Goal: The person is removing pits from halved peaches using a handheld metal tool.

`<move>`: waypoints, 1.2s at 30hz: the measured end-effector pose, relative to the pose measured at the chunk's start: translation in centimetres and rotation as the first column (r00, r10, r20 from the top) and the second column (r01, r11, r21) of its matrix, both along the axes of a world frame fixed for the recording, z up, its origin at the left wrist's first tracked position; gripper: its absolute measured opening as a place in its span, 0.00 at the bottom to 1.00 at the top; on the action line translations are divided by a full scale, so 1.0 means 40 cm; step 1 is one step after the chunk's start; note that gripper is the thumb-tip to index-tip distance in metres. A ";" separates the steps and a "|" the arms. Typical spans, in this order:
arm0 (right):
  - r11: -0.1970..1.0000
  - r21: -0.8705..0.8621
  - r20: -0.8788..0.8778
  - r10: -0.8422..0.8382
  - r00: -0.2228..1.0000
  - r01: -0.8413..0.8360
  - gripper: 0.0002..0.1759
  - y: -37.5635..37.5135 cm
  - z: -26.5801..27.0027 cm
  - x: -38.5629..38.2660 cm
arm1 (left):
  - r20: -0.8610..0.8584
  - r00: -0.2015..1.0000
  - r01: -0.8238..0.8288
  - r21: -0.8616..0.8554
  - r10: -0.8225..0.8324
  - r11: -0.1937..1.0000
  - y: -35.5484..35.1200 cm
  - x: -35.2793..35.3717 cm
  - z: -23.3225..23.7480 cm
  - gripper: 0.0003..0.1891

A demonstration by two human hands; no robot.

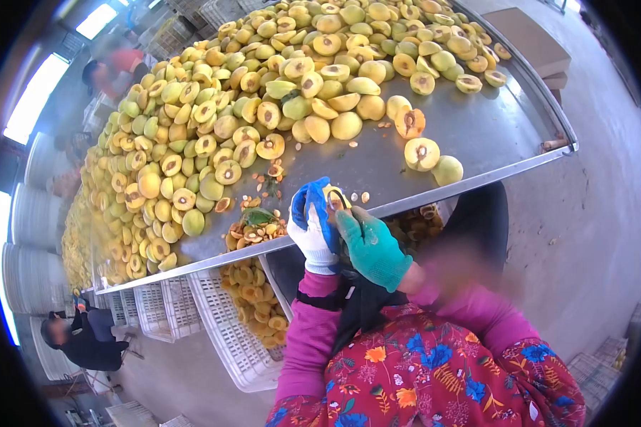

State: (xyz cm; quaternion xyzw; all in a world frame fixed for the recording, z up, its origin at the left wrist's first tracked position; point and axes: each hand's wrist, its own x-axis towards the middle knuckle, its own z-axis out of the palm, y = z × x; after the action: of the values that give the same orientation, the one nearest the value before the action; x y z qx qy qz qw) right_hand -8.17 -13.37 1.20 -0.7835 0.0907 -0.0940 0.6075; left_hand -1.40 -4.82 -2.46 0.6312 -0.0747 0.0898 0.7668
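My left hand (311, 226), in a white and blue glove, is closed round a yellow peach half (332, 193) just above the table's near edge. My right hand (372, 250), in a green glove, is closed at the same fruit. It grips a small pitting tool with a dark curved loop (340, 197), which lies against the cut face; its handle is hidden in my fingers. Several loose peach pits (360, 197) lie just beyond my hands. A heap of pits and scraps (258, 226) with a green leaf is left of my left hand.
A large pile of halved peaches (263, 92) covers much of the metal table (488, 135), which has a raised rim. Below its edge stands a white crate (224, 334) holding peach halves. Other people (85, 338) are at the left, near stacked white crates (32, 220).
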 end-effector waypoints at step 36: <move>-0.275 0.961 0.229 0.815 0.532 0.007 0.24 -0.044 -0.068 -0.007 | -0.311 0.876 -0.240 0.381 0.368 0.893 0.386 -0.092 0.089 0.12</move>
State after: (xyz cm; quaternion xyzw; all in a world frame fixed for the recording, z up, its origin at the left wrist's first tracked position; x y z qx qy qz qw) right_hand -8.44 -15.11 -1.52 -0.0492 -0.0092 0.4777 0.8771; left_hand -5.08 10.64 1.11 0.7598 0.1607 0.0748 0.6255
